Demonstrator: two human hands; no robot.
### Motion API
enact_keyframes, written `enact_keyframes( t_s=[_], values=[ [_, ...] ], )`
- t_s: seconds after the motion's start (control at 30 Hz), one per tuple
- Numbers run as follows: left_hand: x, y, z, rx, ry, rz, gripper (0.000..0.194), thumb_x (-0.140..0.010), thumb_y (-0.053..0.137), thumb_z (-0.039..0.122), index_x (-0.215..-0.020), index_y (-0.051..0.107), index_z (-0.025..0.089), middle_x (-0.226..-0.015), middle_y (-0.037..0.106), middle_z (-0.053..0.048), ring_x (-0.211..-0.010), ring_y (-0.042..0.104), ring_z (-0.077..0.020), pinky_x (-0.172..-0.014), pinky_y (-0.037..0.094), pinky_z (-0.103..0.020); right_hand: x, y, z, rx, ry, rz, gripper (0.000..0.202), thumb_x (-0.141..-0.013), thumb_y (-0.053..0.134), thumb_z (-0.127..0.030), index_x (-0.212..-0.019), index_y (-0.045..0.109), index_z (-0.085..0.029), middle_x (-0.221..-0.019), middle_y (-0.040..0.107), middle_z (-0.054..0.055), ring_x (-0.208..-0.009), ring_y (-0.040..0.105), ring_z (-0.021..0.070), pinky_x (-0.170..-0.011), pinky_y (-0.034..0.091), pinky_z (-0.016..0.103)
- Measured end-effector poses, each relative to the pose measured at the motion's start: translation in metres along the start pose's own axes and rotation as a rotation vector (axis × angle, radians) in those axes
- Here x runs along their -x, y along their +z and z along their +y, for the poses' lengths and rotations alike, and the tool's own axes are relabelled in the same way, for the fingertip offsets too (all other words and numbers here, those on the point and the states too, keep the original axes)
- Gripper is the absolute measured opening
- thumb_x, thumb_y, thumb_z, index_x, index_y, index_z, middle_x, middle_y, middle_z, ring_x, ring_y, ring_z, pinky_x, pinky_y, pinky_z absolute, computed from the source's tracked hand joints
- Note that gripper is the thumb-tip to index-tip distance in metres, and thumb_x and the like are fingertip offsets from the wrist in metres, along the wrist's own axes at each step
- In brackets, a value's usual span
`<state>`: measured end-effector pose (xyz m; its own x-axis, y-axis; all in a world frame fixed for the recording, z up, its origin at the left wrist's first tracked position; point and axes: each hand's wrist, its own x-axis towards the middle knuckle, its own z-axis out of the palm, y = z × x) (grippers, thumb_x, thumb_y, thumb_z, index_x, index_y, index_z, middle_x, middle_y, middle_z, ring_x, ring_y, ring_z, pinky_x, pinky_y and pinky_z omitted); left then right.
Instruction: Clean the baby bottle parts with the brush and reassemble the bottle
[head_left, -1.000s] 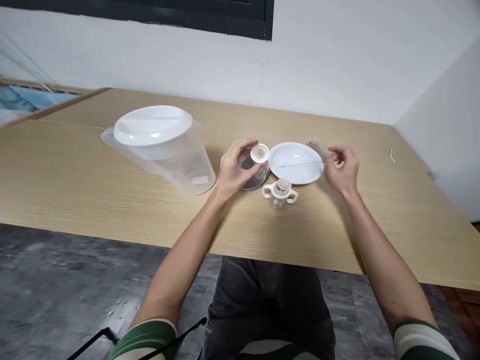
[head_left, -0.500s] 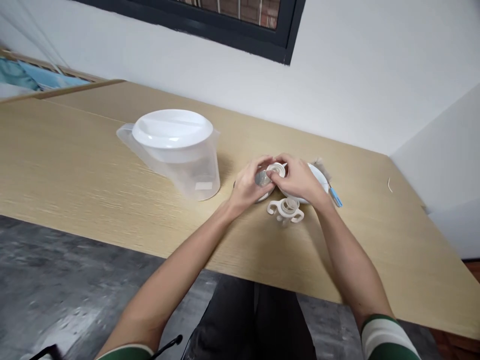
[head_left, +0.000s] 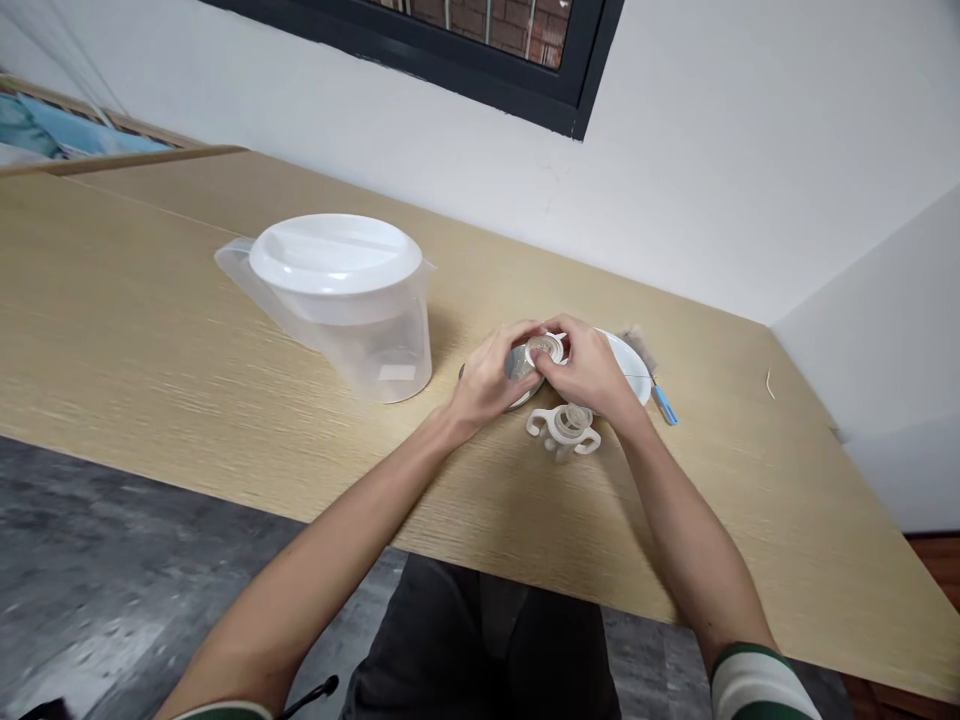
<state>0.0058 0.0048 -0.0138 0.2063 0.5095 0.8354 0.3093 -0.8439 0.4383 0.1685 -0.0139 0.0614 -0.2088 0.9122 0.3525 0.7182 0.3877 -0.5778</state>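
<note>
My left hand (head_left: 487, 378) and my right hand (head_left: 589, 368) meet over the table, fingers curled around a small round clear cap with a whitish rim (head_left: 545, 348). The right thumb presses on its face. Behind the left fingers shows part of a round greyish, see-through thing (head_left: 517, 363), mostly hidden, so its kind is unclear. Just below the right hand stands a clear cup-like piece with two white hooked handles (head_left: 568, 428), touched by neither hand. Partly behind the right hand lies a white plate (head_left: 634, 372).
A translucent pitcher with a white lid (head_left: 337, 255) stands to the left. Right of the plate lies a brush with a blue handle (head_left: 664, 405). A small white strip (head_left: 769, 384) rests farther right. The wall and a dark window frame (head_left: 480, 75) rise behind the table (head_left: 225, 400).
The view has shifted slightly, so the things on the table appear a little further left. Both hands keep their grip on the round cap, with slight finger movement.
</note>
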Motion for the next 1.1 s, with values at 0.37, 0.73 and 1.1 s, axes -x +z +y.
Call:
enact_keyframes(
  t_s=[0.37,0.73,1.1],
  values=[
    [0.002,0.003,-0.002,-0.032,0.018,-0.01,0.052,-0.089,0.072,0.028,-0.136,0.049,0.027,-0.127,0.068,-0.009,-0.118,0.068,-0.0227,-0.102,0.061,-0.04,0.002,0.012,0.005,0.033,-0.029,0.092,0.022,-0.08,0.061,-0.017,-0.101,0.061,-0.024,-0.113,0.061,0.009,-0.115,0.059,0.0285,-0.104,0.048,0.047],
    [-0.004,0.001,0.0,-0.038,0.052,0.103,0.059,-0.084,0.081,0.039,-0.133,0.052,0.021,-0.124,0.069,-0.009,-0.113,0.069,-0.0209,-0.1,0.059,-0.036,-0.003,-0.006,0.003,-0.348,0.106,-0.011,0.017,-0.085,0.062,-0.03,-0.1,0.069,-0.024,-0.111,0.072,0.005,-0.088,0.066,0.0198,-0.079,0.056,0.037],
    [-0.01,-0.003,0.005,-0.059,0.112,0.126,0.048,-0.085,0.079,0.044,-0.125,0.063,0.023,-0.117,0.074,-0.008,-0.107,0.069,-0.0212,-0.092,0.058,-0.038,0.0,-0.009,-0.004,-0.704,0.24,-0.049,0.016,-0.076,0.071,-0.028,-0.09,0.071,-0.02,-0.099,0.069,0.003,-0.082,0.065,0.0159,-0.071,0.056,0.031]
  ],
)
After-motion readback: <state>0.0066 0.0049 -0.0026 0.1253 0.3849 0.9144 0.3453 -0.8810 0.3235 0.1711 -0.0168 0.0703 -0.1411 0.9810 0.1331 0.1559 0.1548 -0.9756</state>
